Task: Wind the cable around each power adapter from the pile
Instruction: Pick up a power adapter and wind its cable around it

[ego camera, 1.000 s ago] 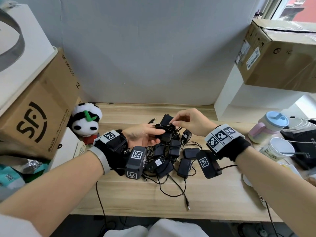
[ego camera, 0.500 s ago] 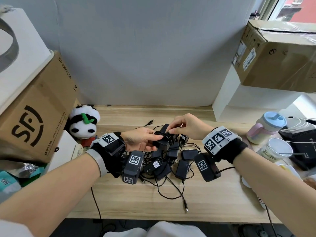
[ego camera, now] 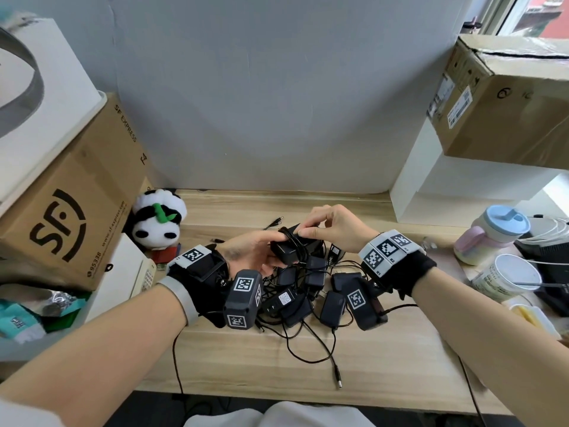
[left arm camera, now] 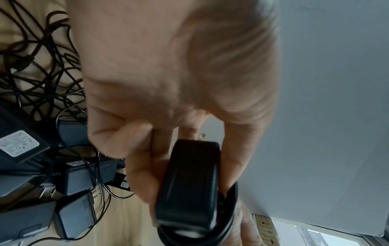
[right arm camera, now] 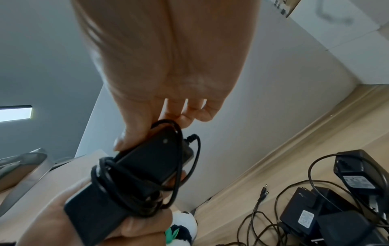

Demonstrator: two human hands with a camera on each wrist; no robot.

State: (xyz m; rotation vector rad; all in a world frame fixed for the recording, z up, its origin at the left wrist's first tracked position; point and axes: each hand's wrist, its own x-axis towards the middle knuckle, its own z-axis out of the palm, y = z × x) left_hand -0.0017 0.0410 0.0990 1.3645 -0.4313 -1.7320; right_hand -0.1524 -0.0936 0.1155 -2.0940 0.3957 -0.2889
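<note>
Above the pile (ego camera: 308, 291) of adapters on the desk (ego camera: 385, 359) — left hand (ego camera: 252, 254) grips a black adapter (ego camera: 288, 252); right hand (ego camera: 334, 226) pinches its wound cable (right arm camera: 134, 188). Toy panda (ego camera: 158, 221) and box (ego camera: 70, 204) sit left — cups (ego camera: 505, 272) right.

A black power adapter (ego camera: 288, 251), its cable (right arm camera: 134, 186) coiled around it, is raised above the tangled pile (ego camera: 308, 291).
</note>
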